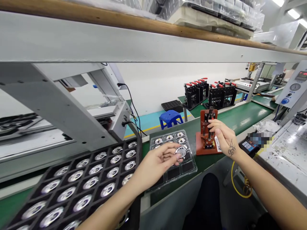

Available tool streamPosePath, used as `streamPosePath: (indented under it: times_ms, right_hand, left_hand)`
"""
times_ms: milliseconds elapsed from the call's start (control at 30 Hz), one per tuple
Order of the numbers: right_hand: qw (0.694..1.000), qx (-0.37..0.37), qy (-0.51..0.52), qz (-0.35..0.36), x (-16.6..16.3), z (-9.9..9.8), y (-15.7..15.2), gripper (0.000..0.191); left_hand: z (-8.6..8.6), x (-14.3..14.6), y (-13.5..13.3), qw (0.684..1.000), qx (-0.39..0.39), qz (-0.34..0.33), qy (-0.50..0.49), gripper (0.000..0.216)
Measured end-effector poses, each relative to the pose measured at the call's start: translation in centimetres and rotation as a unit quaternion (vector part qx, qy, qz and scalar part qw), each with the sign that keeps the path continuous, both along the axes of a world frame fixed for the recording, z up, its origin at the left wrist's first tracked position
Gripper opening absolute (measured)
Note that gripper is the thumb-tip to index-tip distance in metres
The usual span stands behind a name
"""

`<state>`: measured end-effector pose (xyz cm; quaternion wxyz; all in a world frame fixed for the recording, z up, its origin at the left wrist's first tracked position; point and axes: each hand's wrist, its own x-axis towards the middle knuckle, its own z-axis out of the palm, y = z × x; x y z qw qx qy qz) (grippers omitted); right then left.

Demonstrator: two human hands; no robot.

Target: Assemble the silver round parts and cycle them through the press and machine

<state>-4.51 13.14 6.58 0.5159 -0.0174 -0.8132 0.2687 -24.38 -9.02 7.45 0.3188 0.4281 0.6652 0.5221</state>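
My left hand [160,159] pinches a round silver disc part [181,151] just above a clear plastic tray [189,169], whose far pockets hold several similar discs. My right hand [223,135] is closed around the lever of a small red-brown hand press [206,134] that stands on the green belt just right of the clear tray. A black tray [79,179] full of several shiny discs lies at the lower left, under my left forearm.
A grey metal frame [72,108] rises at the left. On the green conveyor [244,116] behind stand black clamp fixtures with red handles [208,91]. A blue stool [170,117], a calculator [248,146] and a grey control box [294,86] are around.
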Motion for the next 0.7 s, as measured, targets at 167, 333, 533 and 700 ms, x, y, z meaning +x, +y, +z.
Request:
streamPosePath:
  times_ms: [167, 333, 533, 700]
  right_hand:
    - [0.994, 0.017, -0.019, -0.104, 2.4, -0.3, -2.5, 0.026]
    - [0.978, -0.184, -0.076, -0.054, 4.7, -1.8, -6.8, 0.021]
    - [0.921, -0.367, -0.124, 0.043, 6.1, -1.9, -8.6, 0.032]
    - [0.899, -0.417, -0.122, 0.057, 7.2, -1.7, -8.4, 0.036]
  left_hand:
    - [0.7, 3.8, 1.0, 0.992, 0.022, -0.055, -0.114, 0.05]
    - [1.0, 6.5, 1.7, 0.981, 0.03, -0.105, -0.159, 0.049]
    - [1.5, 8.5, 2.4, 0.979, 0.043, -0.139, -0.141, 0.04]
    - [1.7, 9.2, 2.5, 0.975, 0.04, -0.155, -0.157, 0.039]
